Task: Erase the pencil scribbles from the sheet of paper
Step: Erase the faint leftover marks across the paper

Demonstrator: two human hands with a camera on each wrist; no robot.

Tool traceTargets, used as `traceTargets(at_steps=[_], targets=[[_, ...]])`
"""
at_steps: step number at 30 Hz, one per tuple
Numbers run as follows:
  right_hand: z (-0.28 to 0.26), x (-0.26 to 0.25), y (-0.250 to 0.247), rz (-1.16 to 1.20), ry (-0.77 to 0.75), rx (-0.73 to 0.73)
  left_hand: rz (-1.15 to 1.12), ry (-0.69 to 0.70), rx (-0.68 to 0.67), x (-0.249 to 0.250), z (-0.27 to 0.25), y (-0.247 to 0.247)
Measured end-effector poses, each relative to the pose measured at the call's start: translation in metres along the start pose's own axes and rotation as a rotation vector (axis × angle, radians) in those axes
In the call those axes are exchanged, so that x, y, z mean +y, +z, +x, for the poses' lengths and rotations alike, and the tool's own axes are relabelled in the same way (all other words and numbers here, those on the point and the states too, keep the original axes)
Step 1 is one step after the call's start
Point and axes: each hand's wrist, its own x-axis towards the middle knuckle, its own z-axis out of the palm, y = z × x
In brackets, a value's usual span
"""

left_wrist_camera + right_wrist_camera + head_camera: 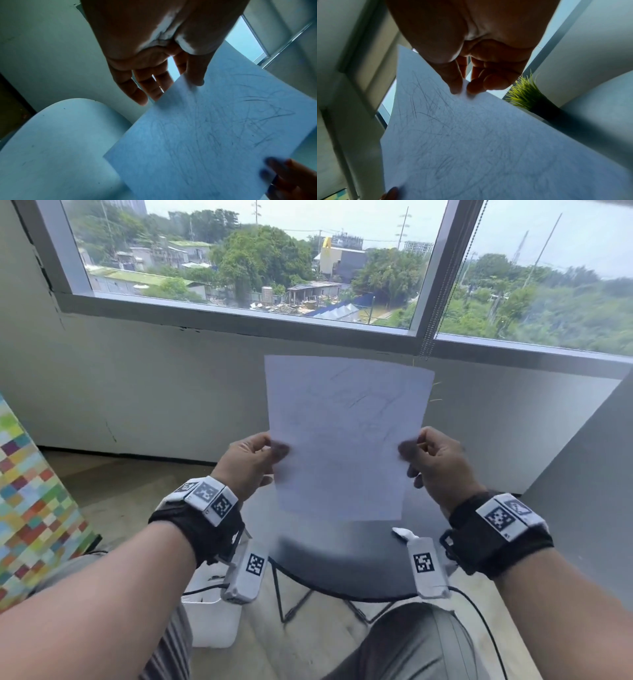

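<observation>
Sheet: you hold the sheet of paper (346, 436) up in the air in front of you, above the dark round table (356, 563), with the window (260, 258) behind it.
Left hand: your left hand (248, 462) pinches the left edge, thumb on the side facing you, fingers (150, 86) behind.
Right hand: your right hand (436, 462) pinches the right edge between thumb and fingertips (475, 86).
Done so far: judging by the paper, much of it reads pale; most lines are faint, as though rubbed.
Still left: pencil scribbles (257, 108) remain, with darker strokes (419, 97) towards the upper part, so the erasing looks unfinished.
Step in hand: this seems to be an inspection against the light, not rubbing.
Eraser: a small white object (404, 533) lies on the table near your right wrist; it is too small and partly hidden to tell whether it is the eraser.
Hard to read: the paper is blurred in the head view, and both wrist views are dim and blue-tinted, so faint marks cannot be separated from paper texture.
Cut off: the sheet covers much of the table, so what lies behind it there is unseen.
</observation>
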Motion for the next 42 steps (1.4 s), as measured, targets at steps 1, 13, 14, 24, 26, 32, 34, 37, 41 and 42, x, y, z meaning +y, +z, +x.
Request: traceTargets(at_steps=[1,13,14,24,26,32,34,37,41,42], targets=[[-0.003,0.0,-0.001,0.012,-0.012,0.018,-0.017,0.019,0.019,0.0,0.001,0.001],[-0.012,0.048,-0.002,-0.263,0.197,-0.147,0.31,-0.165,0.023,-0.025,0.01,0.009],[-0.011,0.053,-0.005,-0.341,0.214,-0.198,0.332,-0.209,0.013,-0.027,0.01,0.009],[-0.037,0.103,0.009,-1.061,0.292,-0.505,0.865,-0.36,0.015,-0.077,-0.001,-0.003],[-0.036,0.101,0.007,-1.04,0.301,-0.483,0.952,-0.352,0.023,-0.076,-0.002,-0.007],[-0.026,0.072,0.018,-0.962,0.254,-0.533,1.314,-0.104,-0.206,-0.065,-0.005,0.009],[-0.026,0.063,0.027,-0.946,0.212,-0.557,1.393,-0.044,-0.334,-0.064,-0.007,0.027],[-0.03,0.055,0.044,-0.926,0.144,-0.6,1.491,-0.004,-0.474,-0.069,-0.005,0.049],[-0.03,0.05,0.063,-0.868,0.053,-0.648,1.57,-0.03,-0.51,-0.078,0.006,0.057],[-0.029,0.049,0.067,-0.852,0.028,-0.676,1.588,-0.031,-0.525,-0.08,0.009,0.057]])
